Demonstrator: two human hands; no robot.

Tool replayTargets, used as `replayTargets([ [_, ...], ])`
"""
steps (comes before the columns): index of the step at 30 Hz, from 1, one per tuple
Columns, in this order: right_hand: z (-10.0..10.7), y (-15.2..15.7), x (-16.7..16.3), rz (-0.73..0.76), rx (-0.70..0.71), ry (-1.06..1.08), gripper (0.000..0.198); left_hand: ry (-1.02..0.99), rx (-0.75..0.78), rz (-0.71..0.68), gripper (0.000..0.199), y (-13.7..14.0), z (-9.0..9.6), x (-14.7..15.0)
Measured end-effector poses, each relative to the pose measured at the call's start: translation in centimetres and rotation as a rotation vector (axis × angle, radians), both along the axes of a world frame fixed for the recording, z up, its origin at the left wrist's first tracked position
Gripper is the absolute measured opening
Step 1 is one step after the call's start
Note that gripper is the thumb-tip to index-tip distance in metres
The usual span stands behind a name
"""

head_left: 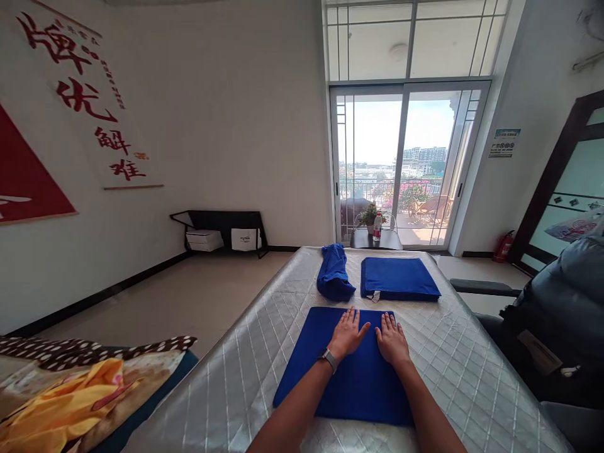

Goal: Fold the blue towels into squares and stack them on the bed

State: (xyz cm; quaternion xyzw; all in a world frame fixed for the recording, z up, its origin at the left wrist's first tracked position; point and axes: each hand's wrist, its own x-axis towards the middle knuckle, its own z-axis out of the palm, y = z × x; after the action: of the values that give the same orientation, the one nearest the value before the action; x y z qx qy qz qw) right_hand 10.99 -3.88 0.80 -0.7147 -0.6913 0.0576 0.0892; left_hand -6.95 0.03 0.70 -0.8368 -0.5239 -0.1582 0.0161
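Note:
A blue cloth (358, 384) lies flat on a silver quilted table cover (250, 340). Both palms rest on its far part. My left hand (348, 333), with a watch on the wrist, is flat with fingers stretched out. Beside it my right hand (392, 338) also lies flat, its fingers pointing away from me near the cloth's far edge. Past the hands, a neat stack of folded blue cloths (399, 277) with a small white tag sits at the right. To its left is a crumpled blue cloth (335, 274).
At the lower left lie yellow fabric (70, 402) and patterned bedding. A dark jacket or bag (561, 302) rests on a chair at the right. Behind the table, a small stand (368, 239) holds a bottle (377, 226) and a plant by the glass doors. A black rack (221, 226) stands against the wall.

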Motion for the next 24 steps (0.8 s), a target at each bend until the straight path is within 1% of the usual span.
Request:
replayTargets([
  [1,-0.1,0.0,0.0,0.006,0.003,-0.005,0.067,-0.007,-0.013,-0.051,0.078,-0.7,-0.5,1.5],
  [3,-0.2,0.0,0.1,0.017,0.009,-0.014,0.066,-0.024,-0.028,-0.096,0.073,-1.8,-1.4,3.4],
  [5,-0.3,0.0,0.1,0.017,0.012,-0.016,0.066,-0.039,-0.031,-0.095,0.07,-2.4,-1.8,3.6],
  [7,-0.3,0.1,0.1,0.006,0.011,-0.013,0.067,-0.04,-0.045,-0.076,0.07,-2.6,-1.7,2.1],
  [9,-0.2,0.1,0.0,-0.003,0.008,-0.01,0.067,-0.029,-0.073,-0.029,0.072,-2.5,-1.4,-0.6],
  [13,-0.3,0.1,0.0,-0.002,0.008,-0.009,0.068,0.001,-0.118,0.166,0.079,-2.2,-0.8,-7.4],
  [16,-0.4,0.2,0.1,-0.002,0.009,-0.009,0.068,0.016,-0.103,0.272,0.082,-2.4,-1.2,-11.4],
  [19,-0.5,0.2,0.1,-0.003,0.013,-0.008,0.069,-0.011,-0.065,0.285,0.083,-2.9,-1.6,-13.1],
  [24,-0.2,0.0,0.0,-0.011,0.016,-0.021,0.069,-0.047,-0.057,0.297,0.084,-3.3,-1.4,-12.7],
])
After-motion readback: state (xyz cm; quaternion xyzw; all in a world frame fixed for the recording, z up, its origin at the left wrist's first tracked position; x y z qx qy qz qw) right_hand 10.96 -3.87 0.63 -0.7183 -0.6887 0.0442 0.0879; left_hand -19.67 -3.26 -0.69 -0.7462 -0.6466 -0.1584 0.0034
